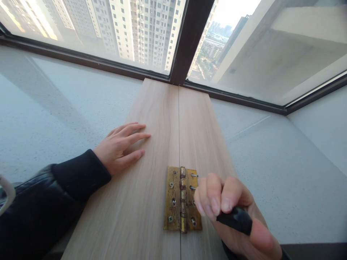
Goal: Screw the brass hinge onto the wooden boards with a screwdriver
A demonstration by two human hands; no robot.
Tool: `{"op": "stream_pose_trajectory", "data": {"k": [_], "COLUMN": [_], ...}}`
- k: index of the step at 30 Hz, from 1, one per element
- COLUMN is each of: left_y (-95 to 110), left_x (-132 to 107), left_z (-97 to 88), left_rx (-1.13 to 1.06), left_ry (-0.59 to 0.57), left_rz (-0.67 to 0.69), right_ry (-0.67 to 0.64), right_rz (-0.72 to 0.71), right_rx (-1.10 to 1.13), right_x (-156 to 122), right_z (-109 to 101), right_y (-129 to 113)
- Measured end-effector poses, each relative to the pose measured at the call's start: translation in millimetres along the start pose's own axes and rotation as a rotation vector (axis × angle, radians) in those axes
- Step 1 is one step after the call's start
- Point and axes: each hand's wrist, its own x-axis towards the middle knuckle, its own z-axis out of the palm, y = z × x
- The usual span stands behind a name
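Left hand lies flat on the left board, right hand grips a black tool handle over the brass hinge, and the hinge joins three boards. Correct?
Not quite: the head view shows the brass hinge joining two boards, not three. The left hand does lie flat on the left board, and the right hand grips the black tool handle.

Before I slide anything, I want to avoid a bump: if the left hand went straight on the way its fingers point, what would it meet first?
Likely nothing: the left hand lies flat on the left board, fingers pointing toward the seam, with only bare wood ahead; the hinge sits nearer the camera.

Brass hinge [182, 199] flat across two boards' [162, 144] seam — black tool handle [235, 219] beside it.
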Motion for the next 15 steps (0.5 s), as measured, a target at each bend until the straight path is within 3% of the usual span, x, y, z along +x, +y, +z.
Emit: {"op": "stream_pose_trajectory", "data": {"k": [6,12,15], "left_y": [-0.4,0.3,0.5], "left_x": [0.4,-0.2,-0.3], "left_z": [-0.4,-0.9,-0.9], "left_rx": [0.005,0.003,0.0], "left_ry": [0.0,-0.003,0.003], "left_rz": [0.006,0.0,0.001], "right_ry": [-0.079,-0.027,-0.021], "right_rz": [-0.005,0.133,0.095], "right_rx": [-0.033,0.104,0.049], "right_x": [1.0,2.8,0.7], "right_z": [3.1,12.7,8.9], "right_y": [6.2,-4.0,-3.4]}}
